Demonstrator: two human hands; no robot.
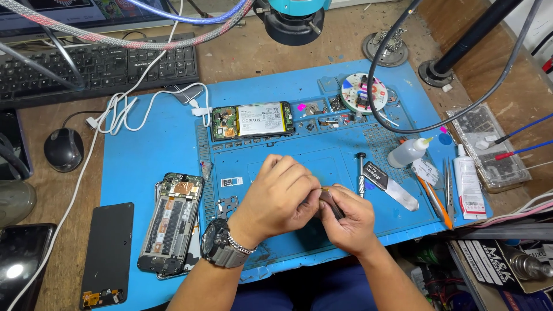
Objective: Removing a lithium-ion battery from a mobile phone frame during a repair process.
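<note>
Holding a small dark part (332, 203) between both hands over the blue repair mat (155, 150). My left hand (280, 196) is closed over it from above, fingers curled on its top end. My right hand (351, 219) pinches its lower end from beneath. Can't tell what the part is; mostly hidden by fingers.

Just right of my right hand: a screwdriver (361, 171) lying on the mat, then a white-bladed pry tool (394, 187). Further right: squeeze bottle (408, 153), tweezers (448, 183), white tube (468, 185).

Ahead of my hands: an opened phone (252, 121), back off, battery exposed, white cable plugged in on its left. Left of my left wrist: a second phone frame (171, 222), stripped, board showing. Further left, a black screen panel (108, 253) lies loose.

Progress, my read: teardown done on both units, loose screws and bits parked ahead. Nothing is closed up yet, so refit and reassembly remain.
</note>
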